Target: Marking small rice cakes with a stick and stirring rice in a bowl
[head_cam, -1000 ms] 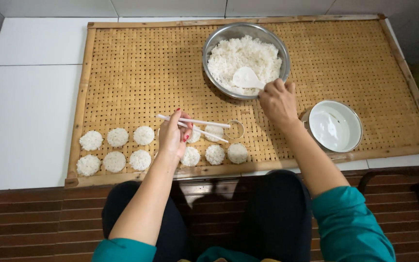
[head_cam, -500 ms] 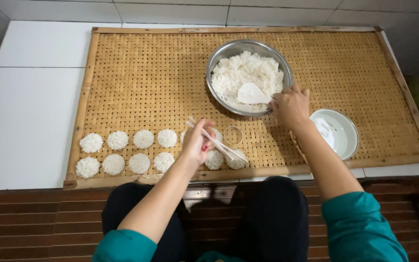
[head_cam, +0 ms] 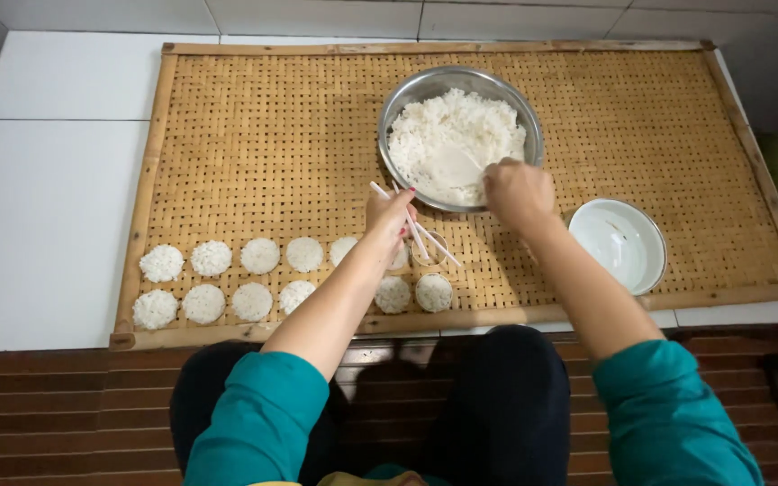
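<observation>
My left hand (head_cam: 389, 216) grips a pair of white chopsticks (head_cam: 425, 236) over a small clear ring mould (head_cam: 430, 250) on the woven bamboo tray (head_cam: 263, 135). My right hand (head_cam: 517, 191) is at the near rim of a steel bowl (head_cam: 407, 99) full of white cooked rice (head_cam: 461, 130) and holds a white paddle (head_cam: 454, 167) whose blade lies in the rice. Two rows of several round white rice cakes (head_cam: 212, 258) line the tray's front left, the last ones (head_cam: 433, 292) just below my left hand.
A small white bowl of water (head_cam: 619, 243) stands on the tray at my right forearm. The tray rests on a white tiled counter (head_cam: 47, 198). My dark-trousered knees and a wooden slatted floor are below.
My left hand with the chopsticks has shifted right along the row of cakes. My right hand stays at the rice bowl with the paddle in the rice. The view has shifted slightly.
</observation>
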